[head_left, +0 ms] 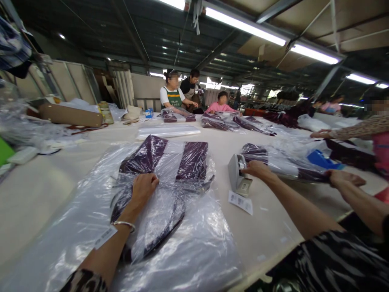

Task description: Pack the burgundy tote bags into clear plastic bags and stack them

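Observation:
A dark purple handbag with a pale middle panel lies wrapped in a clear plastic bag in front of me, its dark strap curving towards me. My left hand rests on it, fingers curled on the gathered plastic. A white printed label is on my left forearm, above a bracelet. To the right stands a grey tape dispenser. My right hand has its fingers closed at the dispenser's roll; the fingertips are partly hidden. Just below the dispenser lies another printed label.
On the right, a co-worker's hand touches another wrapped bag near a blue dispenser. Flat plastic sleeves and more wrapped bags lie across the table. People work at the far side. A brown bag lies left.

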`<action>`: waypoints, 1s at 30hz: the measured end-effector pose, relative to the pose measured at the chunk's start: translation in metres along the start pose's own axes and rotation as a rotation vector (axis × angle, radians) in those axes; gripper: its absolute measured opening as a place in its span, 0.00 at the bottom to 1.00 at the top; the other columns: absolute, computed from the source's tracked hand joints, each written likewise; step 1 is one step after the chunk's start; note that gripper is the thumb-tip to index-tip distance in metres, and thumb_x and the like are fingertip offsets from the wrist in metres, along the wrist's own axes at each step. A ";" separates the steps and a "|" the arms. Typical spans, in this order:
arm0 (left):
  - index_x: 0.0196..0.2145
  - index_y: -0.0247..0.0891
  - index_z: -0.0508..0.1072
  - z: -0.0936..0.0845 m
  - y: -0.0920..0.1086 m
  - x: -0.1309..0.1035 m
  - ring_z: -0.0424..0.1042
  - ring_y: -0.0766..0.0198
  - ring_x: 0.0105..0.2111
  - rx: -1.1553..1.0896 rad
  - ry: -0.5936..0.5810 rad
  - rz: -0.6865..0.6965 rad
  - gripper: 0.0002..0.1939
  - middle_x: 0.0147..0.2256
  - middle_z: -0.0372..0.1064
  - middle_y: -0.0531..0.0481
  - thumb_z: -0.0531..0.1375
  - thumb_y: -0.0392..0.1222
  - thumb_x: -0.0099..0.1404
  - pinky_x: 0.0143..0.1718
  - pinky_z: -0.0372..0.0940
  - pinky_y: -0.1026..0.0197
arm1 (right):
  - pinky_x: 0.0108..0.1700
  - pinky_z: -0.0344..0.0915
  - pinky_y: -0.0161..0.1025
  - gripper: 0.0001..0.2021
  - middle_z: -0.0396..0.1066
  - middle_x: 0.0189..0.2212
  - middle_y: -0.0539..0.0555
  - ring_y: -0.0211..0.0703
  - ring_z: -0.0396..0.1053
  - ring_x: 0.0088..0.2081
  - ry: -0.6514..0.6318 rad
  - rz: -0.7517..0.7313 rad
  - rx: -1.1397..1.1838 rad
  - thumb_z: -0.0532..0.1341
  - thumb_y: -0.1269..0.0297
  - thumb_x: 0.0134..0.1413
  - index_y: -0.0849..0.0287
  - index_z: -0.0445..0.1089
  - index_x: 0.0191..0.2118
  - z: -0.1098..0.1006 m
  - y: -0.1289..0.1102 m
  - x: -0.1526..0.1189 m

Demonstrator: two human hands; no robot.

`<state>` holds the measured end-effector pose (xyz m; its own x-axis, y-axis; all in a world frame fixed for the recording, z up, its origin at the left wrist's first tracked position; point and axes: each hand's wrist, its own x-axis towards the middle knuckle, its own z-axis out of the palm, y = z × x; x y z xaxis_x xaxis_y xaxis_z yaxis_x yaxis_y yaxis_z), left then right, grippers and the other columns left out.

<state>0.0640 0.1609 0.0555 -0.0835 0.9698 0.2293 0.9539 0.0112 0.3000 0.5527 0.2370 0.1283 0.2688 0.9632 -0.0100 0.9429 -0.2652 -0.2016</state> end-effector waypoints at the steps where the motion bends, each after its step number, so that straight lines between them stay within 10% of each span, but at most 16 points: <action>1: 0.32 0.41 0.76 0.000 0.000 0.000 0.72 0.54 0.42 0.011 -0.002 -0.004 0.10 0.35 0.77 0.47 0.56 0.42 0.66 0.47 0.58 0.54 | 0.40 0.68 0.46 0.12 0.75 0.27 0.62 0.61 0.75 0.40 -0.002 0.008 -0.020 0.72 0.57 0.36 0.60 0.75 0.24 0.003 -0.001 0.001; 9: 0.33 0.40 0.77 -0.002 0.001 0.001 0.73 0.53 0.41 0.029 -0.008 0.002 0.11 0.34 0.77 0.46 0.56 0.43 0.66 0.45 0.58 0.54 | 0.48 0.69 0.50 0.19 0.76 0.42 0.70 0.64 0.74 0.49 0.007 -0.007 -0.124 0.72 0.70 0.36 0.65 0.78 0.40 0.017 -0.024 0.001; 18: 0.32 0.40 0.77 -0.004 0.003 -0.001 0.72 0.53 0.41 0.001 -0.004 -0.007 0.11 0.34 0.77 0.46 0.55 0.43 0.66 0.47 0.58 0.54 | 0.50 0.69 0.53 0.14 0.74 0.47 0.77 0.66 0.73 0.52 0.006 -0.045 -0.206 0.62 0.75 0.52 0.69 0.77 0.45 0.014 -0.036 -0.018; 30: 0.32 0.39 0.77 -0.003 0.003 -0.004 0.73 0.54 0.42 -0.012 0.016 0.001 0.11 0.35 0.78 0.45 0.55 0.41 0.65 0.47 0.57 0.53 | 0.50 0.68 0.51 0.12 0.75 0.45 0.75 0.66 0.74 0.50 0.060 0.013 -0.158 0.64 0.74 0.49 0.68 0.78 0.42 0.009 -0.036 -0.028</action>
<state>0.0668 0.1561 0.0585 -0.0872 0.9657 0.2447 0.9505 0.0070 0.3108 0.5095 0.2200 0.1272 0.2879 0.9565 0.0480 0.9572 -0.2858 -0.0451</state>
